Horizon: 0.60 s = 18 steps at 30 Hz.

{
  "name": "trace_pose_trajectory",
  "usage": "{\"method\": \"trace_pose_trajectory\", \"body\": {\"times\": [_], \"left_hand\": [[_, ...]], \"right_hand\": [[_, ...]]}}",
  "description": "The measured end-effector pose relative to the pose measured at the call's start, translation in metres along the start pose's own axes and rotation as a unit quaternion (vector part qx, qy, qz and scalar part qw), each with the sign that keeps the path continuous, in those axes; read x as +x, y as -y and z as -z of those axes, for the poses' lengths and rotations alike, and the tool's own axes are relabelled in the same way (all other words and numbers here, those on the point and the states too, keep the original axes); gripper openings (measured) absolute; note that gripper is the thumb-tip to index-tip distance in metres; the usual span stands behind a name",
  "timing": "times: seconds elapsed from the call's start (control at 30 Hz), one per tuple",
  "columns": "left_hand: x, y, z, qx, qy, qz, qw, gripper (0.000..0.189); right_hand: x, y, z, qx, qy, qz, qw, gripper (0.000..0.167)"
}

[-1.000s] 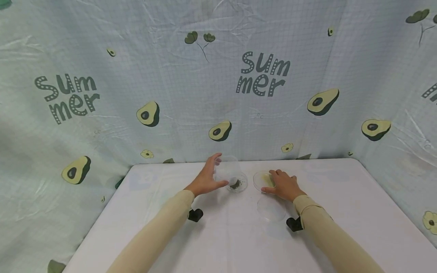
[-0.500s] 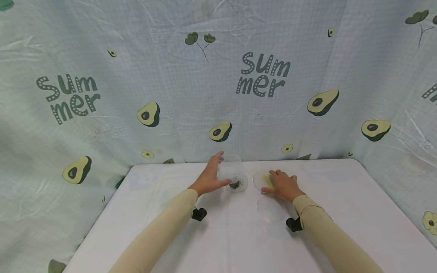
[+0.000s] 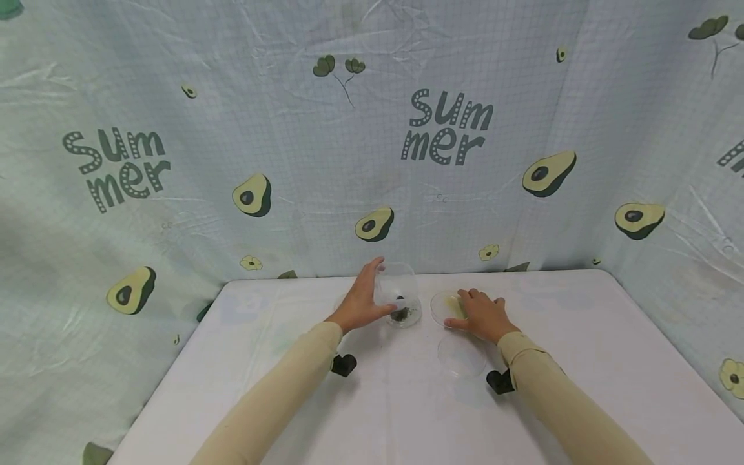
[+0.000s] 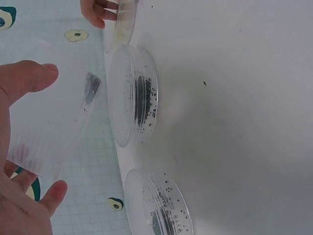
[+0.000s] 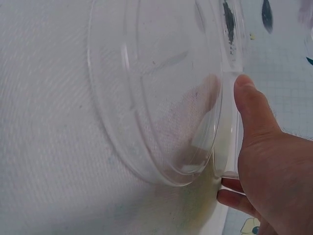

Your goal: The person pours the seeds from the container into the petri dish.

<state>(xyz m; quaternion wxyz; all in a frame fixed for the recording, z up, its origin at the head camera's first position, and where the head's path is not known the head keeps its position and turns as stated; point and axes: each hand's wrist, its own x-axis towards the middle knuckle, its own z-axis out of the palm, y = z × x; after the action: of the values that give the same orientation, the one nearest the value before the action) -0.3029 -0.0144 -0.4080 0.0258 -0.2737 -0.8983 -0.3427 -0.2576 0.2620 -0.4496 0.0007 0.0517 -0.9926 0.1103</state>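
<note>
My left hand (image 3: 365,300) grips a translucent plastic container (image 3: 397,281) between thumb and fingers, tilted above a clear petri dish (image 3: 413,318). Dark granules (image 4: 92,88) are gathered at the container's low end in the left wrist view. More dark granules (image 4: 142,103) lie in the dish underneath. To the right, my right hand (image 3: 481,315) holds another petri dish (image 3: 438,311) on the table, thumb and fingers at its edge. Something pale yellow shows in that dish, partly covered by the hand.
A clear round dish or lid (image 3: 462,356) lies on the white table (image 3: 395,413) in front of my right hand. Another petri dish with dark granules (image 4: 159,205) stands at the bottom of the left wrist view. A printed curtain (image 3: 314,161) rises behind the table.
My left hand and the tilted container have shifted slightly to the right above the petri dish. The right hand and its dish have stayed in place.
</note>
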Motion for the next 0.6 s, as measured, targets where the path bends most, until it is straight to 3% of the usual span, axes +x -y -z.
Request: {"method": "trace_pose_trajectory", "body": {"times": [0.4, 0.6], "left_hand": [[0.0038, -0.0063, -0.0042, 0.021, -0.018, -0.023, 0.9994, 0.097], [0.0063, -0.0098, -0.0077, 0.024, -0.017, -0.012, 0.9995, 0.096]], "right_hand": [[-0.0001, 0.0017, 0.0013, -0.008, 0.002, -0.005, 1.0, 0.084], [0.0009, 0.0, -0.0005, -0.014, 0.0, -0.004, 0.9999, 0.085]]}}
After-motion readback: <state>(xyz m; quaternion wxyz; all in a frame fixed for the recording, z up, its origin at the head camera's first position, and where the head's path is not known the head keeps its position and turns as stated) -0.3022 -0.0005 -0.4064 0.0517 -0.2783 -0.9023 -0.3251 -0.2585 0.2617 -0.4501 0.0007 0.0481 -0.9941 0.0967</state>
